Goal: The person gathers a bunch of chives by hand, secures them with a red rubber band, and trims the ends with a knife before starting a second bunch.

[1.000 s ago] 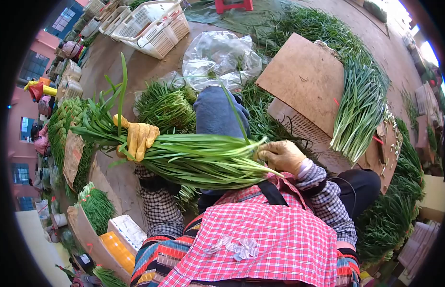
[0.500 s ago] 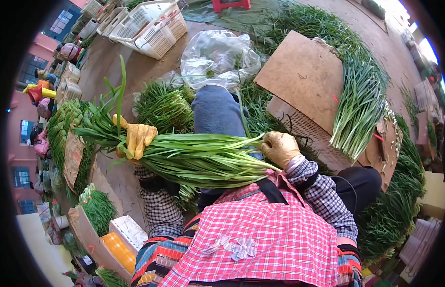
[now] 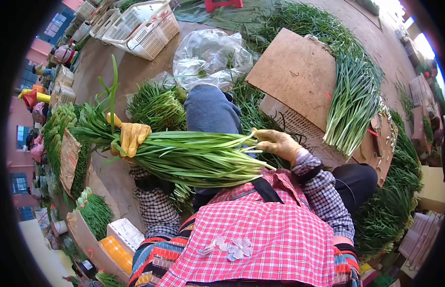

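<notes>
A large bunch of long green leafy stalks (image 3: 198,155) lies across my lap, its pale ends pointing right. My left hand (image 3: 132,138), in a yellow glove, is wrapped round the leafy part of the bunch. At the pale ends is my right hand (image 3: 276,143), also gloved, its fingers apart and the fingertips beside the upper stalk ends. Under the bunch shows my blue-clad knee (image 3: 210,110). Another bunch (image 3: 158,107) lies on the floor beyond my left hand.
A brown board (image 3: 296,71) rests on a crate (image 3: 299,126) at the right, with loose stalks (image 3: 354,103) along its edge. Clear plastic (image 3: 210,57) and a white basket (image 3: 143,31) lie ahead. Green piles (image 3: 392,205) curve round the right. People (image 3: 38,146) sit far left.
My right hand has opened from its closed grip at the stalk ends and drawn slightly away from them. The whole view has shifted a little; my left hand keeps its hold.
</notes>
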`<state>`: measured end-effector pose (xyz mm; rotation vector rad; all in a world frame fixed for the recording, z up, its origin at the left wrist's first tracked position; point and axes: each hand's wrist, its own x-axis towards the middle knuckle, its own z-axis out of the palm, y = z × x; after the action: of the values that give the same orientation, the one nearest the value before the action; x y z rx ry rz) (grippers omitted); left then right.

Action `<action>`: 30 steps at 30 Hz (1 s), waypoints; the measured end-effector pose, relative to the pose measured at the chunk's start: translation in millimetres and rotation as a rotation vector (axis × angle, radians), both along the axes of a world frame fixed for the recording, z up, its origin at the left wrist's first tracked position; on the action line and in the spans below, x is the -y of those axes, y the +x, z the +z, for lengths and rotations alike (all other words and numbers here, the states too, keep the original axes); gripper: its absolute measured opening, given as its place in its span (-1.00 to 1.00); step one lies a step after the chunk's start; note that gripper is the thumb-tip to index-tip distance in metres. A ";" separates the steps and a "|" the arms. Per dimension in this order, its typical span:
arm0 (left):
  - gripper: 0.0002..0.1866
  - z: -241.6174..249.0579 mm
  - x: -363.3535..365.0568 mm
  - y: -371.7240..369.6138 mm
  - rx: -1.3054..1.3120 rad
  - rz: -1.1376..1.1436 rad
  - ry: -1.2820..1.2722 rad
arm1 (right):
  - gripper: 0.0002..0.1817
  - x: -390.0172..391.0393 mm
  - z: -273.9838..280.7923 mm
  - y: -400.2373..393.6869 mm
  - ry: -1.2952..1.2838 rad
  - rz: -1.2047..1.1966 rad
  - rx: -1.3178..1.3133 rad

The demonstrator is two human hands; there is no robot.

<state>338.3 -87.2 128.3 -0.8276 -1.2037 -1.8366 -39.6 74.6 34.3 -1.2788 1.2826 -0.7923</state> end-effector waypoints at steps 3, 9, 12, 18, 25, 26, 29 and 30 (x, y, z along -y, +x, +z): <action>-0.22 -0.9 0.3 4.4 0.013 0.008 0.010 | -0.73 5.5 0.4 22.9 -0.032 -0.060 -0.035; -0.20 1.8 -22.9 5.6 0.025 0.226 0.225 | -0.77 3.7 -7.3 9.5 -0.465 0.059 -0.555; -0.22 2.5 -29.4 1.2 -0.005 0.267 0.302 | -0.75 -8.5 -42.0 -21.1 0.002 0.275 -1.056; -0.25 -7.9 -11.3 4.4 -0.021 0.145 0.208 | -0.51 -14.1 -5.9 -44.4 0.219 0.175 -1.032; -0.26 29.1 -26.3 -36.3 0.015 0.284 0.335 | 0.13 34.1 61.0 22.0 -0.302 0.233 0.118; -0.27 31.3 -26.0 -40.9 0.037 0.312 0.361 | 0.17 38.2 64.0 29.2 -0.283 0.320 0.161; -0.27 47.2 -28.1 -55.6 0.134 0.403 0.513 | 0.21 42.3 51.0 34.1 -0.188 0.574 0.233; -0.27 55.2 -27.8 -59.9 0.190 0.435 0.514 | 0.20 45.7 43.7 32.8 -0.221 0.626 0.237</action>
<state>278.4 -59.3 183.5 -0.0949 -0.8693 -1.7591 -6.7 28.9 78.1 -1.5936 0.5573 -0.6128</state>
